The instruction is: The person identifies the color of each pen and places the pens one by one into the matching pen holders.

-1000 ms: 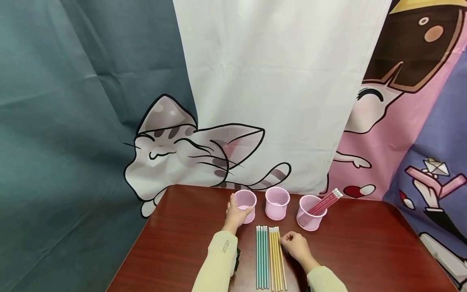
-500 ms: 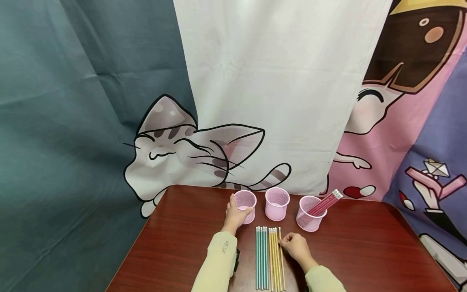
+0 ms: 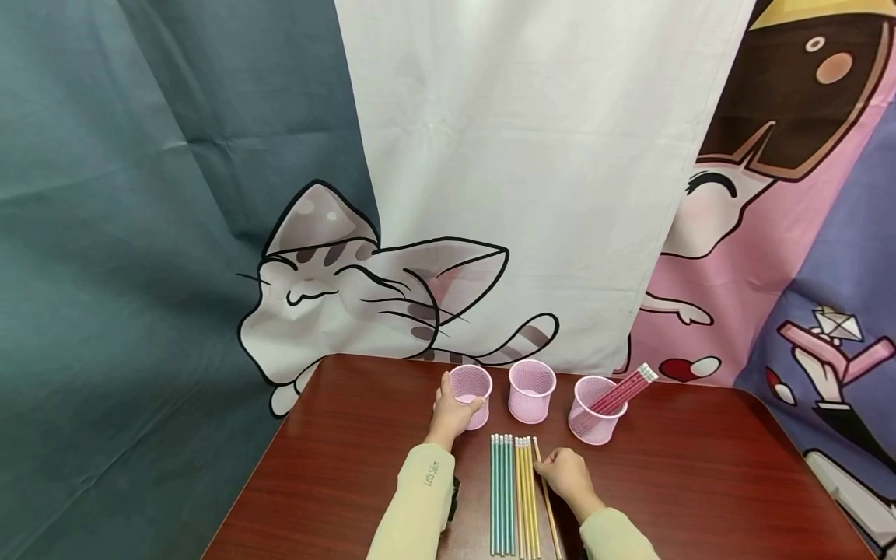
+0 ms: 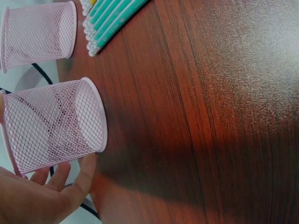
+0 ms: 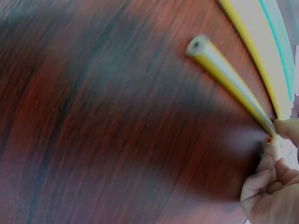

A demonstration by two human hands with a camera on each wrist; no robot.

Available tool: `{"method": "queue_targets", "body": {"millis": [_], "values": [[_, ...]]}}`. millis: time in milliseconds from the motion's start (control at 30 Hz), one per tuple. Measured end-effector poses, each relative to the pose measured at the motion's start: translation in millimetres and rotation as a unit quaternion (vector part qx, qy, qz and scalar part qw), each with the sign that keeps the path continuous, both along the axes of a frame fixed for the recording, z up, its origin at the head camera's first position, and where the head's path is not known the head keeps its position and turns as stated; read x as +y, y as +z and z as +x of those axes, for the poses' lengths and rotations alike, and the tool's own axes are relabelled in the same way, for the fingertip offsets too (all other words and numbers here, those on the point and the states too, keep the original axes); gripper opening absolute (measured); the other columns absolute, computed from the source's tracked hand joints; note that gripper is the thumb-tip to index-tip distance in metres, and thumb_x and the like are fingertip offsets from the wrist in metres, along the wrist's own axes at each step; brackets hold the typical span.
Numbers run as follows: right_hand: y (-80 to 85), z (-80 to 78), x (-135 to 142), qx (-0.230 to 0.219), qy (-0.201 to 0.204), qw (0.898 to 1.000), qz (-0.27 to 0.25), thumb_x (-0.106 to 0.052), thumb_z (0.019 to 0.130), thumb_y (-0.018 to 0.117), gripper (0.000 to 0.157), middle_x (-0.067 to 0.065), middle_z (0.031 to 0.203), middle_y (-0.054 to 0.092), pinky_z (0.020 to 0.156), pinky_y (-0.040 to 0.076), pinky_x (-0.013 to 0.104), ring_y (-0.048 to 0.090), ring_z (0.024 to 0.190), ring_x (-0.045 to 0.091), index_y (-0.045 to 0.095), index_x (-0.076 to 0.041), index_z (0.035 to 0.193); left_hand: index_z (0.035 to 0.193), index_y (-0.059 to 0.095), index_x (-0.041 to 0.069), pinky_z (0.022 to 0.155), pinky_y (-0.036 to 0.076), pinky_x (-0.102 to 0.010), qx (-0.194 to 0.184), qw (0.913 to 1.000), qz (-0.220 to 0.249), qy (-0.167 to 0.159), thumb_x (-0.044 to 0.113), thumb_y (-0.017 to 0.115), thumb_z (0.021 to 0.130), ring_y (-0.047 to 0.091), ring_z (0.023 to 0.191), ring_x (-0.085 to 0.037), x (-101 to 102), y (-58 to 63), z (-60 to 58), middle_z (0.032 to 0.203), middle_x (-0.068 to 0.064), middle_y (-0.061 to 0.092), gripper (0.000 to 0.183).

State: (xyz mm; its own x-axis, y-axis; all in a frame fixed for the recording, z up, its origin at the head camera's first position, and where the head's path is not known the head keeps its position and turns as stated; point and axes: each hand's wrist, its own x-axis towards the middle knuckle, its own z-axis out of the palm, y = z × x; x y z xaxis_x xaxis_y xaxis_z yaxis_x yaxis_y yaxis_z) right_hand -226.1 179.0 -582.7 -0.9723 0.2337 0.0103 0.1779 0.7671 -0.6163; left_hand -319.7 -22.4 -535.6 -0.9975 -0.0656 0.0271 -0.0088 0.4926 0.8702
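My left hand (image 3: 450, 414) grips the leftmost pink mesh pencil cup (image 3: 474, 383), thumb at its near rim and fingers along its left side. The left wrist view shows the cup (image 4: 58, 126) standing on the table, fingers (image 4: 83, 177) at its wall. Between thumb and fingertips, my right hand (image 3: 570, 476) pinches one yellow pencil (image 3: 551, 515) near its eraser end. In the right wrist view the pencil (image 5: 233, 84) points its unsharpened end toward the camera, apart from the row. Several yellow pencils (image 3: 528, 502) lie side by side, next to several teal pencils (image 3: 502, 498).
A second pink mesh cup (image 3: 532, 395) stands in the middle at the back. To its right, a third mesh cup (image 3: 591, 424) holds several dark pink pencils (image 3: 625, 390), leaning right. A printed curtain (image 3: 546, 171) hangs behind the brown table (image 3: 350, 467).
My right hand has drawn the outermost yellow pencil away from the row, its near end swinging right. The left hand stays on its cup.
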Motion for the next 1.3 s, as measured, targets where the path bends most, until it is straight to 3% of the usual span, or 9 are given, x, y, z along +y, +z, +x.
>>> {"method": "queue_targets", "body": {"millis": [533,1033,1167,1300], "values": [[1.8,-0.5,2.5,0.011,0.004,1.000,-0.006,-0.020,0.069,0.070,0.022,0.002,0.057,0.055,0.053,0.043,0.036,0.049,0.053,0.016,0.058,-0.009,0.055,0.145,0.022,0.009,0.092,0.035,-0.058,-0.009,0.9999,0.006,0.009,0.028,0.078,0.072,0.038,0.118,-0.046,0.8,-2.4,-0.8,0.134,-0.025,0.038,0.093],[12.6,-6.9,3.2,0.014,-0.009,0.993,-0.118,-0.016,0.073,0.069,0.018,-0.003,0.053,0.053,0.050,0.039,0.027,0.048,0.050,0.011,0.059,-0.007,0.061,0.145,0.023,0.009,0.092,0.035,-0.058,-0.014,0.9997,0.017,0.014,0.026,0.079,0.072,0.037,0.119,-0.045,3.1,-1.4,0.3,0.134,-0.024,0.037,0.094],[20.9,-11.5,1.2,0.035,-0.008,0.988,-0.147,-0.010,0.072,0.067,0.011,-0.003,0.053,0.053,0.049,0.041,0.025,0.049,0.049,0.009,0.061,-0.004,0.065,0.145,0.022,0.010,0.093,0.035,-0.058,-0.017,0.9996,0.017,0.013,0.026,0.078,0.072,0.037,0.120,-0.045,2.8,-0.8,0.6,0.134,-0.024,0.037,0.094],[29.9,-15.6,3.6,0.058,-0.007,0.988,-0.142,-0.009,0.073,0.066,0.009,-0.002,0.056,0.056,0.051,0.039,0.025,0.046,0.052,0.010,0.065,-0.002,0.069,0.145,0.021,0.009,0.094,0.034,-0.058,-0.017,0.9997,0.015,0.010,0.026,0.078,0.072,0.036,0.120,-0.046,2.2,-0.7,0.5,0.134,-0.024,0.036,0.093]]}}
